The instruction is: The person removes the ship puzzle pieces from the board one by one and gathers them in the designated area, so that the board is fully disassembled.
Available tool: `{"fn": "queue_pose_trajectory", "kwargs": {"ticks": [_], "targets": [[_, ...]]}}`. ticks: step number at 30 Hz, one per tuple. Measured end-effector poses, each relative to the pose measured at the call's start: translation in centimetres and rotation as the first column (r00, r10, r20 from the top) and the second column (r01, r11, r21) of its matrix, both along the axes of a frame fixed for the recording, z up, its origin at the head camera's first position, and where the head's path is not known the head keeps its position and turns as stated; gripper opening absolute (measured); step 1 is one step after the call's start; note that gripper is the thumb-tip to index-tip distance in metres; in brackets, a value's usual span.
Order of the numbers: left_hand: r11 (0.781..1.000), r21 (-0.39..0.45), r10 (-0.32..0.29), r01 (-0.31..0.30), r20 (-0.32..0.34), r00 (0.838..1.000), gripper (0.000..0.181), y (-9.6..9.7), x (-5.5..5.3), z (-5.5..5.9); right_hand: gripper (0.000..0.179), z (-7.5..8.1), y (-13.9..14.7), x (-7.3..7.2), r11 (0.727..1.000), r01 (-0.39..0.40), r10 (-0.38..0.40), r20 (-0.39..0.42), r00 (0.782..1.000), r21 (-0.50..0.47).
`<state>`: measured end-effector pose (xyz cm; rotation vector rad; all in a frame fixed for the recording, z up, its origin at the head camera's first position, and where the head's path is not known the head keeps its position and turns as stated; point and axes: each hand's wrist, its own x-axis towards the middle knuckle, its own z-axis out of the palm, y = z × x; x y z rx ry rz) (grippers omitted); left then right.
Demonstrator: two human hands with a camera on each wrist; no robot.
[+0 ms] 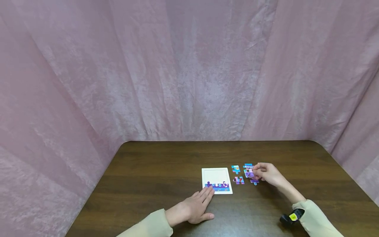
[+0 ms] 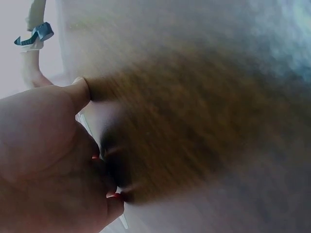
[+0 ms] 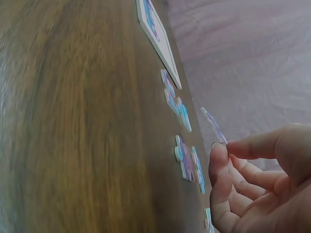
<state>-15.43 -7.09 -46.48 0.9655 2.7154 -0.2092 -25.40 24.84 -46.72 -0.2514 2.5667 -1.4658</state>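
Observation:
A white puzzle board (image 1: 215, 174) lies on the table, with a joined strip of purple and blue puzzle pieces (image 1: 220, 187) along its near side. My left hand (image 1: 195, 207) lies flat with straight fingers, fingertips on the board's near left corner. In the left wrist view, the palm (image 2: 43, 160) fills the left side. To the right of the board, my right hand (image 1: 268, 173) pinches a purple puzzle piece (image 3: 214, 125) between thumb and finger. The right wrist view has that piece raised off the table, seen nearly edge-on.
Loose puzzle pieces lie between the board and the right hand: a blue one (image 1: 235, 169), a pink and blue one (image 1: 239, 180), and others beneath the right fingers, such as a purple one (image 1: 254, 181). Pink curtains (image 1: 189, 72) hang behind the brown table (image 1: 154, 164).

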Motion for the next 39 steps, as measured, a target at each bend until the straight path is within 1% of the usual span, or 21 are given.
{"fn": "queue_pose_trajectory", "kwargs": {"ticks": [4, 6, 8, 12, 19, 23, 32, 36, 39], "targets": [[1.0, 0.002, 0.0, 0.0, 0.004, 1.0, 0.078, 0.0, 0.1, -0.2, 0.024, -0.1, 0.6, 0.1, 1.0, 0.01, -0.01, 0.026, 1.0, -0.005], [1.0, 0.002, -0.002, 0.002, 0.016, 1.0, 0.078, -0.1, 0.0, -0.2, 0.024, -0.1, 0.9, 0.2, 1.0, 0.012, -0.012, 0.031, 0.999, -0.007], [1.0, 0.001, -0.005, 0.005, 0.011, 1.0, 0.077, -0.1, 0.0, -0.2, 0.024, -0.1, 1.3, 0.3, 1.0, 0.016, -0.016, 0.033, 0.999, -0.001], [1.0, -0.006, -0.014, 0.014, -0.027, 1.0, 0.077, 0.0, 0.0, -0.1, 0.023, -0.1, 2.3, 0.4, 1.0, 0.022, -0.023, 0.028, 0.999, 0.023], [1.0, -0.023, -0.007, 0.007, -0.033, 0.999, 0.077, 0.0, 0.1, -0.1, 0.023, -0.3, 3.6, 0.6, 0.997, 0.044, -0.048, 0.054, 0.997, 0.062], [1.0, -0.014, -0.011, 0.011, -0.037, 0.999, 0.077, -0.1, 0.1, -0.3, 0.023, -0.3, 4.2, 0.7, 0.995, 0.051, -0.055, 0.05, 0.997, 0.087], [1.0, 0.006, -0.011, 0.011, -0.039, 0.999, 0.077, -0.1, 0.3, -0.1, 0.019, -0.5, 5.0, 0.8, 0.985, 0.074, -0.081, 0.041, 0.996, 0.153], [1.0, -0.001, -0.011, 0.011, -0.036, 0.999, 0.077, -0.1, 0.2, -0.1, 0.018, -0.4, 5.2, 0.8, 0.978, 0.085, -0.09, 0.021, 0.996, 0.192], [1.0, -0.005, -0.01, 0.01, -0.033, 0.999, 0.078, 0.0, 0.2, 0.0, 0.021, -0.3, 5.4, 0.7, 0.969, 0.092, -0.095, 0.004, 0.995, 0.228]]}}
